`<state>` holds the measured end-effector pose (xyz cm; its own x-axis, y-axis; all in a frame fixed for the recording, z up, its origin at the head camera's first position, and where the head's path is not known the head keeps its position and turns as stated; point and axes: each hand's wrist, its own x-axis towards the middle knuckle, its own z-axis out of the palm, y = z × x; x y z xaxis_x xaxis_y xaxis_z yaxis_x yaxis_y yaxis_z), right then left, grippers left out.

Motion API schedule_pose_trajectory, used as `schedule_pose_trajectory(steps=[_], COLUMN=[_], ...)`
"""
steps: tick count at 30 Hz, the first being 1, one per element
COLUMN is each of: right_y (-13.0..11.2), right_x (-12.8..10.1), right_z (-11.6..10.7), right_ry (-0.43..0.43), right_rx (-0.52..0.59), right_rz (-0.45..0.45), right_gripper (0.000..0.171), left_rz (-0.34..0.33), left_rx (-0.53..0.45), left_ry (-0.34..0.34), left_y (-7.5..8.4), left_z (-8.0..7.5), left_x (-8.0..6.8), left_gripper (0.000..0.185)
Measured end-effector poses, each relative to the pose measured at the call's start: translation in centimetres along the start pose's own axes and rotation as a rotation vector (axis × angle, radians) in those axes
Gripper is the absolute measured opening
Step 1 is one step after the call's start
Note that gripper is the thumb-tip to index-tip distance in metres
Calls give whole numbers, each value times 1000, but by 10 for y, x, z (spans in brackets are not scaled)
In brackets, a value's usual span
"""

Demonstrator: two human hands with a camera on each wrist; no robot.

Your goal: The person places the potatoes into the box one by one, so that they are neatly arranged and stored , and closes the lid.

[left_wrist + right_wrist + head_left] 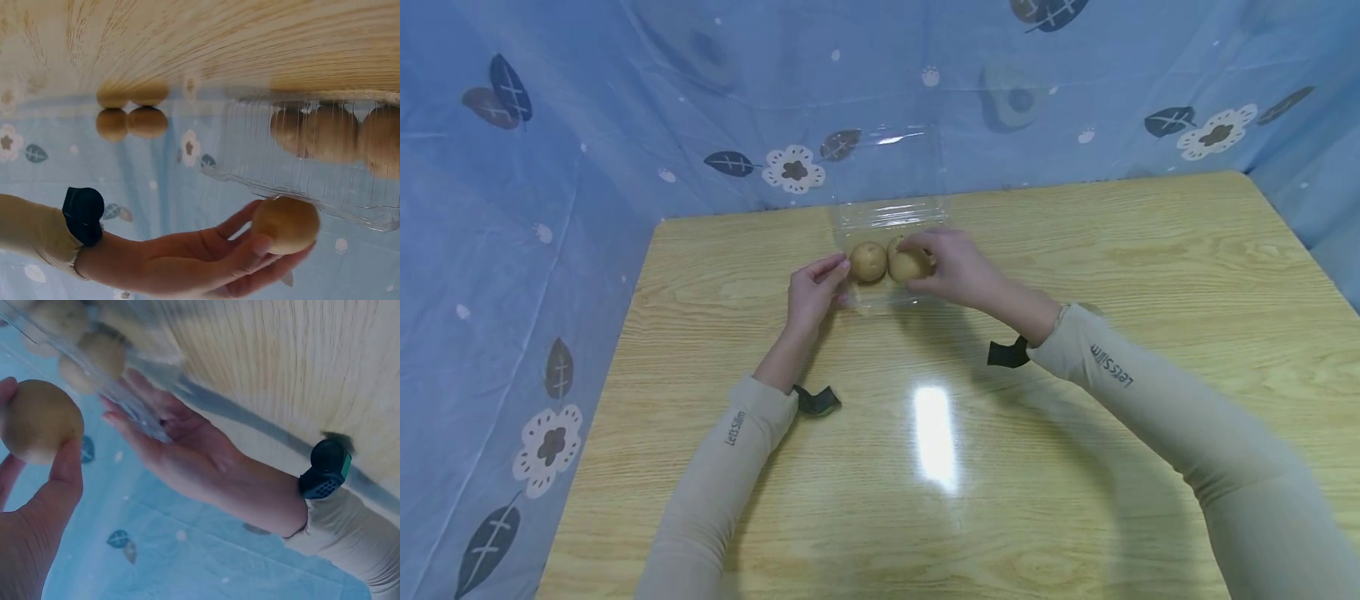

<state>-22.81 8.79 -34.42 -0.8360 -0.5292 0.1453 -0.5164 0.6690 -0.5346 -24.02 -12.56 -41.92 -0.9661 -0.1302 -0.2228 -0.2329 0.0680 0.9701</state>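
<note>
on the left of the head view my left hand (812, 292) lies at the near left edge of the clear plastic clamshell box (887, 218), fingers nearly straight and touching its rim; the right wrist view shows that palm spread against the thin wall, not curled round anything. i judge it is only steadying the box, which looks very light, flimsy and slick, so it would skate on the desk (1135, 250) or buckle if squeezed; best held by the stiffer rim or hinge edge.

inside the tray sits 1 potato (868, 262), round, pale brown, resting on the tray floor just beside the left fingertips. through the ribbed wall in the left wrist view i can make out more potatoes in the tray, though the plastic blurs the count.

just right of it, my right hand (951, 268) pinches a second potato (907, 267) between thumb and curled fingers, held over the tray, touching or nearly touching the first; i cannot tell which. it reads as firm, dense and fairly heavy for its size, with dry matte skin that should not slip. a grip across its widest part, as now, seems soundest. it will not crush, but dropped, it could dent the thin tray.

the box's open lid stands up behind, against the blue patterned curtain (550, 167).
</note>
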Motion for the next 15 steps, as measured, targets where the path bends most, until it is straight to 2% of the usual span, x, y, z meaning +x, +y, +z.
schedule_pose_trajectory(steps=[5, 8, 15], right_y=[-6, -7, -6], right_x=[9, 14, 26], right_z=[11, 17, 32], right_ry=[-14, -15, -48], right_rx=[-12, -14, 94], right_rz=[-3, 29, 86], right_gripper=[44, 44, 44], left_rz=[8, 10, 7], left_rx=[0, 6, -2], left_ry=[-10, -13, -7], left_y=[-1, -2, -3], left_z=[1, 0, 0], left_x=[0, 0, 1], left_gripper=[35, 36, 36])
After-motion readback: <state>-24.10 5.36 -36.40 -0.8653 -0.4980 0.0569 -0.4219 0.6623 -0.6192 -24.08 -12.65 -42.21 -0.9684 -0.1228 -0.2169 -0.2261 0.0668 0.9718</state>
